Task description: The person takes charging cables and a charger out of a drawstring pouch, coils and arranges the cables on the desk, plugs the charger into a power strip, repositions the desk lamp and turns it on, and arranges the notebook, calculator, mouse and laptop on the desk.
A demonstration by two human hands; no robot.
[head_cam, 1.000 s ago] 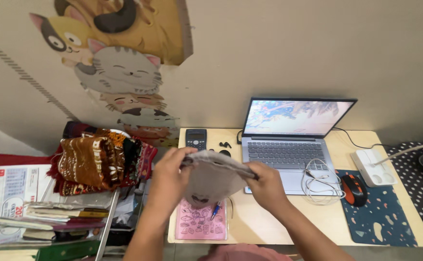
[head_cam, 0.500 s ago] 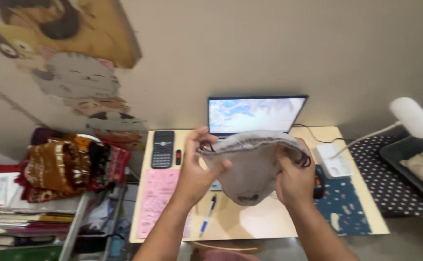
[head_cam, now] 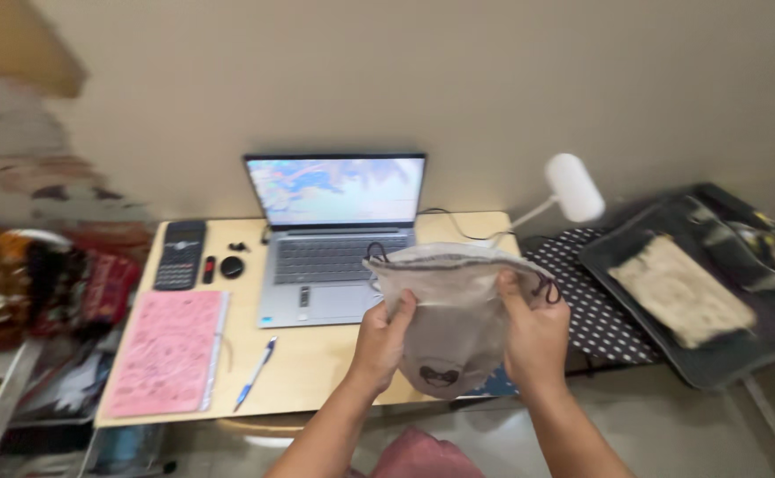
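Warm, even indoor light; the laptop screen [head_cam: 338, 188] glows bright far off. Motion blur smears the left and right edges, the middle stays fairly sharp.

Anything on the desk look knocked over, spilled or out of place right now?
Nothing stands out. The laptop sits open and square, the pink notebook and pen lie flat, and both hands hold the grey drawstring bag in front of the desk.

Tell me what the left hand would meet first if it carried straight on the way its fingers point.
The left hand grips the grey drawstring pouch, fingers pointing up and away. Past the cloth, the open laptop probably comes first, though depth is unclear.
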